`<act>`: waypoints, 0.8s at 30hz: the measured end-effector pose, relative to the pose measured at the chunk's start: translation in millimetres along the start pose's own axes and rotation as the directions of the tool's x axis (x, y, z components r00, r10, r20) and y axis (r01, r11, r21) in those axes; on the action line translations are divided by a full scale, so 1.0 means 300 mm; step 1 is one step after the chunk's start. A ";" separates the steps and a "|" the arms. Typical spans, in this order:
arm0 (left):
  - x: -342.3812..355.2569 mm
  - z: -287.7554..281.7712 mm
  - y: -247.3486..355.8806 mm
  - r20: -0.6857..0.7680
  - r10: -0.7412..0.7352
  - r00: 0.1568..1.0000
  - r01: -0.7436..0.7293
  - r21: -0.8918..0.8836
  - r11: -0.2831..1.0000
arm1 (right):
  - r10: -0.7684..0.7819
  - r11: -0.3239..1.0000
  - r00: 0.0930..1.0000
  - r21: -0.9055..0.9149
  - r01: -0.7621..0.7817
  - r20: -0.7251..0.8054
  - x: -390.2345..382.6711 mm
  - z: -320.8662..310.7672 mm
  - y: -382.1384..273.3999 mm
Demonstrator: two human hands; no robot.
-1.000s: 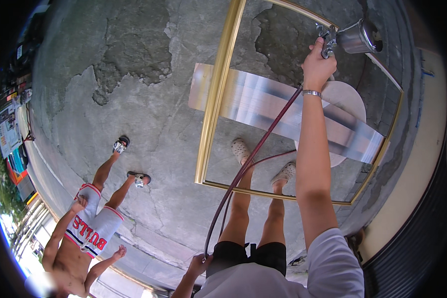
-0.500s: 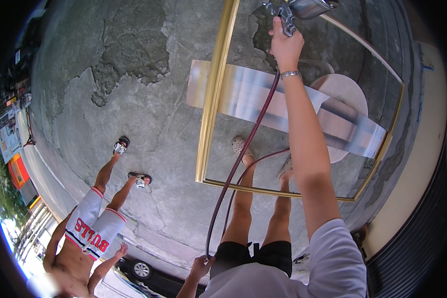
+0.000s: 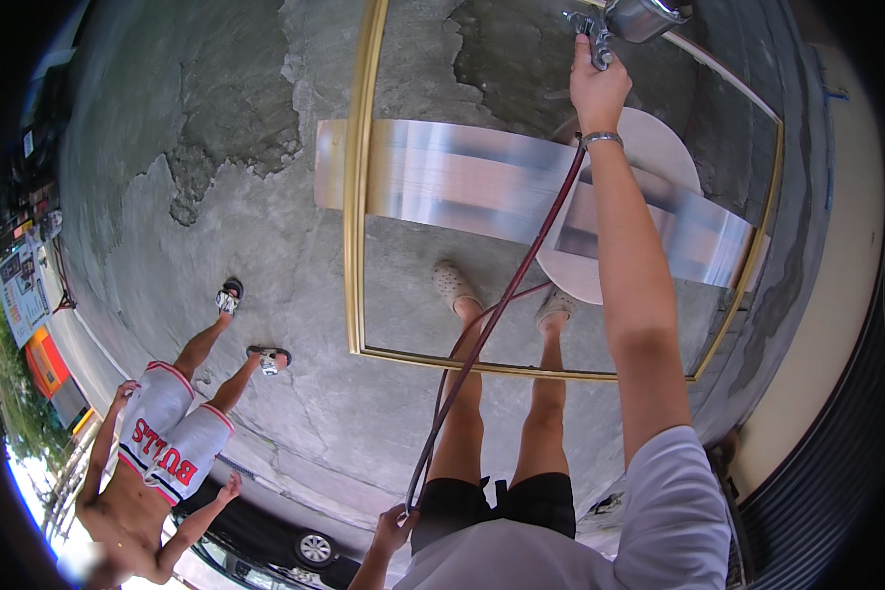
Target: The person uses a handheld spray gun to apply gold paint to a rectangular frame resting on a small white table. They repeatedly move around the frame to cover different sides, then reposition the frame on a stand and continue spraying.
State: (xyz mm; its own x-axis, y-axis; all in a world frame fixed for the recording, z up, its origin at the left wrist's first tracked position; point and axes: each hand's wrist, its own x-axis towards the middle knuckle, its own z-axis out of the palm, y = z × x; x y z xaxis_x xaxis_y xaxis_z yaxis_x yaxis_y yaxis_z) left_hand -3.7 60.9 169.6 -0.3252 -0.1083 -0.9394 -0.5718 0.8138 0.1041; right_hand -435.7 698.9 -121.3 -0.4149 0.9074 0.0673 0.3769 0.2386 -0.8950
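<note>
My right hand (image 3: 600, 96) grips a silver spray gun (image 3: 601, 49) at the far end of my outstretched arm. A metal cup (image 3: 647, 16) sits on the gun, partly cut off by the picture's top edge. From beside my right wrist a dark red hose (image 3: 501, 320) slants down past my legs. My left hand (image 3: 393, 531) is closed around the hose near my hip. Below my right arm is a large gold-edged rectangular frame (image 3: 354, 246), its far side partly out of view. Whether spray leaves the gun, I cannot tell.
A shiny metal strip (image 3: 462, 172) crosses under the frame, over a pale round board (image 3: 659, 138). Cracked concrete (image 3: 265, 226) surrounds them. Another person (image 3: 133, 511) in white shorts stands at left, near a dark car (image 3: 265, 521). A pale wall (image 3: 836, 285) runs along the right.
My right hand and the spray gun have moved right across the frame, and the hose swings with them. My view has shifted too. The other person's hand has come up beside the shorts.
</note>
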 end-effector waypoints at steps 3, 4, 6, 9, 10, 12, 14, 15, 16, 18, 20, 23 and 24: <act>-0.029 0.078 -0.007 -0.009 0.010 1.000 -0.010 0.005 1.000 | 0.022 1.000 1.000 0.005 -0.022 -0.019 0.066 -0.123 0.085; -0.030 0.113 -0.021 -0.021 0.046 0.999 -0.046 0.012 0.999 | 0.036 0.999 0.999 0.015 -0.036 -0.027 0.075 -0.171 0.113; -0.041 0.159 -0.019 -0.033 0.061 0.998 -0.060 0.026 0.998 | 0.063 0.998 0.997 0.015 -0.062 -0.046 0.122 -0.245 0.164; -0.058 0.215 -0.002 -0.038 0.073 0.997 -0.069 0.109 0.992 | 0.092 0.996 0.994 0.023 -0.091 -0.061 0.187 -0.362 0.236; -0.061 0.229 0.009 -0.034 0.096 0.995 -0.092 0.103 0.990 | 0.093 0.995 0.993 0.023 -0.092 -0.066 0.206 -0.398 0.261; -0.075 0.271 0.024 -0.027 0.108 0.994 -0.105 0.088 0.990 | 0.095 0.995 0.992 0.017 -0.094 -0.078 0.245 -0.474 0.310; -0.081 0.301 0.045 -0.019 0.082 0.996 -0.080 0.094 0.992 | 0.106 0.994 0.990 0.002 -0.106 -0.094 0.286 -0.552 0.363; -0.064 0.314 0.056 -0.020 0.068 0.997 -0.065 0.098 0.993 | 0.112 0.994 0.988 0.002 -0.113 -0.106 0.318 -0.576 0.384; -0.065 0.318 0.068 -0.033 0.072 0.997 -0.068 0.099 0.993 | 0.125 0.992 0.986 -0.005 -0.127 -0.114 0.342 -0.598 0.408; -0.065 0.335 0.086 -0.066 0.052 0.996 -0.045 0.114 0.993 | 0.161 0.986 0.979 -0.017 -0.165 -0.127 0.378 -0.666 0.464; -0.056 0.344 0.104 -0.012 0.052 0.999 -0.050 0.148 0.988 | 0.165 0.984 0.975 -0.048 -0.174 -0.149 0.415 -0.747 0.526; -0.043 0.355 0.135 0.007 0.067 0.998 -0.067 0.190 0.979 | 0.126 0.982 0.973 -0.116 -0.151 -0.193 0.477 -0.841 0.611; -0.040 0.366 0.144 -0.005 0.054 0.999 -0.051 0.218 0.975 | 0.119 0.979 0.971 -0.138 -0.149 -0.205 0.493 -0.880 0.639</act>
State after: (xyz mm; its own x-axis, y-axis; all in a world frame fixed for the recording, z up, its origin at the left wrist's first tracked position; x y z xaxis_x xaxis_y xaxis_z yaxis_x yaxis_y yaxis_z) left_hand 58.3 160.1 149.4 -0.3593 -0.0676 -0.9308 -0.3766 0.9230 0.0784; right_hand -206.1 970.0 -166.5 -0.1883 0.9809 0.0492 0.5455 0.1461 -0.8253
